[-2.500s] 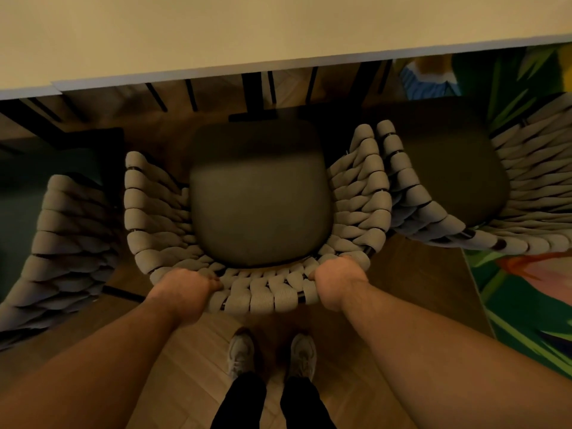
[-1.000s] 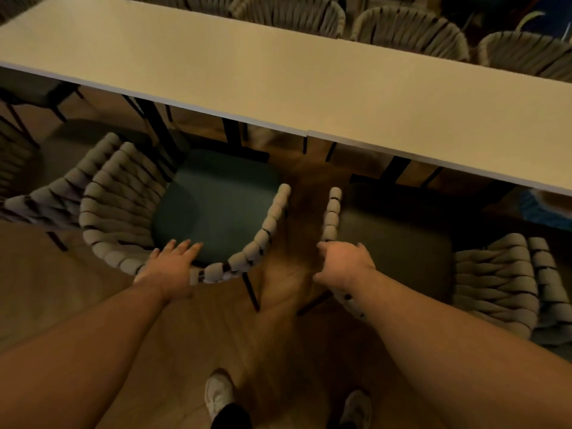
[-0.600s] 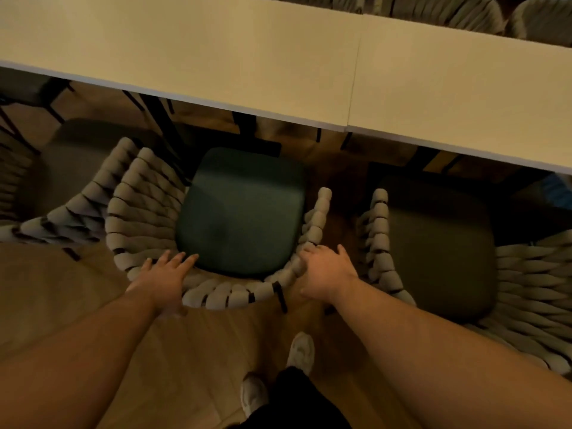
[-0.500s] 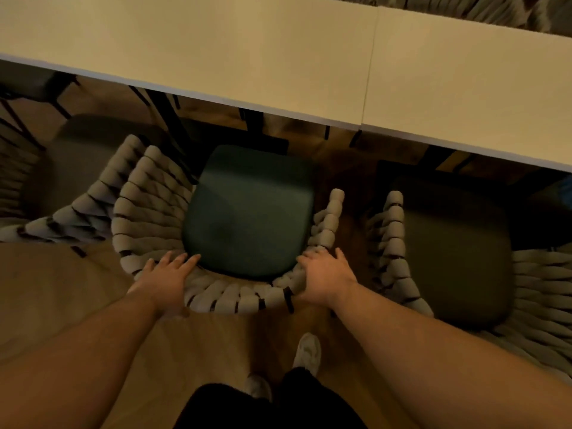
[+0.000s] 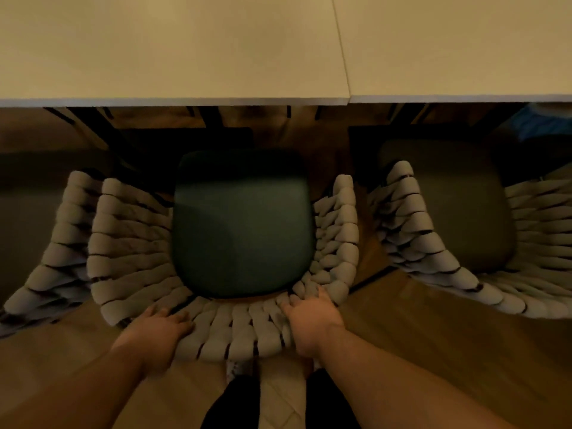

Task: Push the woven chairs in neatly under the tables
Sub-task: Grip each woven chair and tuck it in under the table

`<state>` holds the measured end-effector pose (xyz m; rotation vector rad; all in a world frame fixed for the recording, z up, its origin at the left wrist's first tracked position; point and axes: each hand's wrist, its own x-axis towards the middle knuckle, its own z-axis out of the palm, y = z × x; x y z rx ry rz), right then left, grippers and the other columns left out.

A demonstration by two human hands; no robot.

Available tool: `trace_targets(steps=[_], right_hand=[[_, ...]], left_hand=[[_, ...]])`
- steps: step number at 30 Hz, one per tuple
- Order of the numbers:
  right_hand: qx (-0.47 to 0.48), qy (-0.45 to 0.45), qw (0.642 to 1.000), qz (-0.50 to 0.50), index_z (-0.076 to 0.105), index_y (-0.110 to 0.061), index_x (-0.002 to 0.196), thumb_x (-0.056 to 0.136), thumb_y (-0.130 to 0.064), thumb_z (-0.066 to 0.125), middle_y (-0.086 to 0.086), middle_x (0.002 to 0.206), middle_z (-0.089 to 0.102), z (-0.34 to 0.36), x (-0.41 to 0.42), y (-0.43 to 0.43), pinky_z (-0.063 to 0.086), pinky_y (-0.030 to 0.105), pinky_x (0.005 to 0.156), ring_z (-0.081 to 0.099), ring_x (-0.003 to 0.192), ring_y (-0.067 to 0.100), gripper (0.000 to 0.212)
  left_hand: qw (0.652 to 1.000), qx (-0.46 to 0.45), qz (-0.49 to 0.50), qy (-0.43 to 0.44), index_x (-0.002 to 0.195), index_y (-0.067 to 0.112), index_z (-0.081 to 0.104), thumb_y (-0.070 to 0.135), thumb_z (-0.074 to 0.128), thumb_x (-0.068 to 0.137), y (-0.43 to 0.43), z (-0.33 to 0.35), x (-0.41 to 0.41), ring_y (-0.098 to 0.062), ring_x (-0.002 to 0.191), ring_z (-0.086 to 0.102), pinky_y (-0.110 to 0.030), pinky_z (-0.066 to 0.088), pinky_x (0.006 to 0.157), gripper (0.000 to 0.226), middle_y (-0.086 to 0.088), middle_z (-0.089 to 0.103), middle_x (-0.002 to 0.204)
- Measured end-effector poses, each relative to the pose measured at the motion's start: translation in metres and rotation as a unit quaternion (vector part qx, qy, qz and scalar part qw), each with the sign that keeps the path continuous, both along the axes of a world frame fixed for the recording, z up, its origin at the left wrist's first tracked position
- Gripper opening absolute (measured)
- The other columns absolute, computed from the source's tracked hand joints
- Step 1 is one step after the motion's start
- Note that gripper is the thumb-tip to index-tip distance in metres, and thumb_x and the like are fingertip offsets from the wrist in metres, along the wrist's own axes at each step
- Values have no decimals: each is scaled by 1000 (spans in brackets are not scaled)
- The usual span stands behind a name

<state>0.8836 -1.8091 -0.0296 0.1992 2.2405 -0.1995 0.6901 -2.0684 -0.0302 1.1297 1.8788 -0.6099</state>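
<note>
Dim, warm yellowish light overall, coming from above. Brightest part = the tabletops point(image 5: 185, 48): evenly lit, no glare. Their edge throws a hard shadow band across the front of the green seat cushion point(image 5: 241, 236). The floor point(image 5: 418, 351) darkens to near black under them. The woven chair point(image 5: 241, 335) is mid-lit w/ dark gaps btw cords. Wide-angle bend at L & R edges: the neighbouring chairs point(image 5: 418, 236) bow outward & smear. Focus soft throughout, fine texture mushy, prob. motion blur.
</note>
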Motion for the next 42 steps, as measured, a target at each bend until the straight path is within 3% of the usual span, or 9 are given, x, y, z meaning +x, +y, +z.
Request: trace_targets(steps=[4,6,8,28,33,42], right_hand=[[34,1,999,24,66,-28,131,100,-25,57,6,124,68,1,-7,-1,39,56,107,60,117,33,32],[53,26,998,23,68,-27,125,102,-24,57,5,118,69,1,-12,11,45,51,96,62,110,31,27],[82,30,996,35,69,-27,125,103,-24,57,4,116,69,2,-15,26,47,50,94,62,109,31,26],[89,34,995,2,67,-26,127,105,-26,56,4,123,67,6,-12,-18,42,50,102,56,121,29,25],[86,30,996,-11,68,-28,123,103,-27,57,3,114,67,2,-10,-24,46,51,101,59,112,28,23],[88,1,996,-26,66,-28,132,104,-28,58,4,126,65,4,-14,-26,40,51,108,55,122,29,29]], left_hand=[[999,50,-16,-9,162,48,30,26,48,105,-1,-2,-12,-12,148,42,-40,25,128,64,14,40,166],[997,79,-6,-2,157,52,36,30,52,104,3,-7,-18,-8,133,54,-33,42,116,59,17,55,151],[996,82,-2,-18,154,53,41,33,55,102,16,-10,-17,-7,124,58,-31,49,106,57,18,60,143],[998,67,-1,16,153,56,42,24,56,102,-11,-15,-22,-8,124,61,-31,51,105,62,19,61,143],[997,69,-11,17,154,53,44,22,56,102,-12,-12,-21,-9,122,61,-32,52,103,61,18,63,141],[998,62,13,22,146,54,50,23,61,101,-13,-13,-16,-10,120,61,-36,53,104,56,17,63,136]])
